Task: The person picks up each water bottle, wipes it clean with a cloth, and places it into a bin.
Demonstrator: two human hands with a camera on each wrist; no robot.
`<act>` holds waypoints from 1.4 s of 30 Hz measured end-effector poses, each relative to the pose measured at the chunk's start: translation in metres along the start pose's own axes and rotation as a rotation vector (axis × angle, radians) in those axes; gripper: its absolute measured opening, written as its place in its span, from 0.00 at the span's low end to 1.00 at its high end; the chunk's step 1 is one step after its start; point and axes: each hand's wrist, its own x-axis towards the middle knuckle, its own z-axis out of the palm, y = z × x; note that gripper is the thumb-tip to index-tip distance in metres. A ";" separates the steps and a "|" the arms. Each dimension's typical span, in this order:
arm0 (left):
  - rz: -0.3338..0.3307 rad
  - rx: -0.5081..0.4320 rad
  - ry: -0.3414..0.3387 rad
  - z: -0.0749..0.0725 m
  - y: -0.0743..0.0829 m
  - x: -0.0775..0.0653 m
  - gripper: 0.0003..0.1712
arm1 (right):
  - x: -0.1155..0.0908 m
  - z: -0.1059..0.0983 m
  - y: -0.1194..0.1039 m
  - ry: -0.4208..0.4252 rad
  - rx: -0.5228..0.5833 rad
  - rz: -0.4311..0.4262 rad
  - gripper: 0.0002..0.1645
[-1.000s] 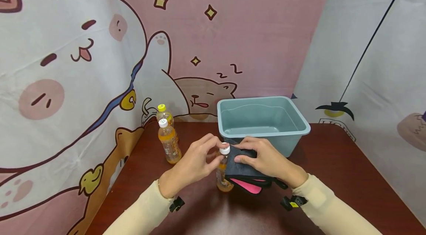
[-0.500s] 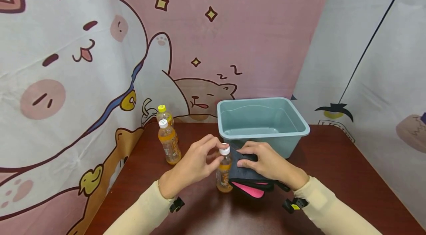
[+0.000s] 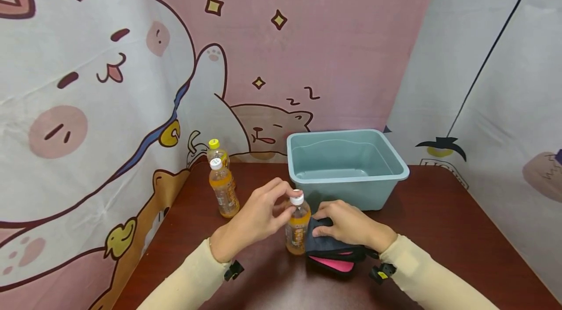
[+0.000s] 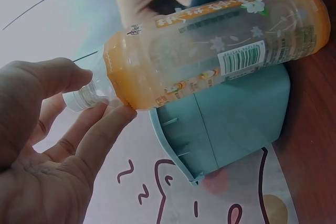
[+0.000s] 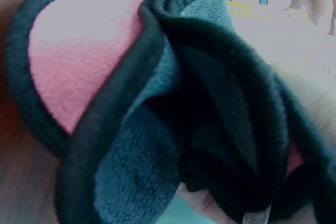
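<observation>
A glossy reddish-brown table [image 3: 421,237], cut off at its near edge, held a smooth teal plastic tub [image 3: 351,196], its base partly hidden. The right hand [image 3: 349,222], fingers curled, gripped a folded, plush grey-and-pink cloth [image 3: 319,245] with black edging; its inner folds were dark and blurred. Just left of that, the left hand [image 3: 261,215] pinched the capped neck of an upright clear bottle [image 3: 298,233] near the tub. Farther left, a white-capped bottle [image 3: 225,194] mostly hid a yellow-capped bottle [image 3: 215,152].
</observation>
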 end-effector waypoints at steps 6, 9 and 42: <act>0.005 -0.004 0.008 0.000 0.000 0.000 0.19 | 0.004 0.011 0.002 -0.056 -0.051 0.004 0.23; 0.002 -0.004 0.010 0.000 0.001 0.001 0.19 | 0.005 0.016 0.002 -0.102 -0.063 0.023 0.23; -0.001 -0.002 0.005 0.001 -0.001 0.001 0.19 | 0.001 0.002 0.006 -0.041 0.120 -0.029 0.22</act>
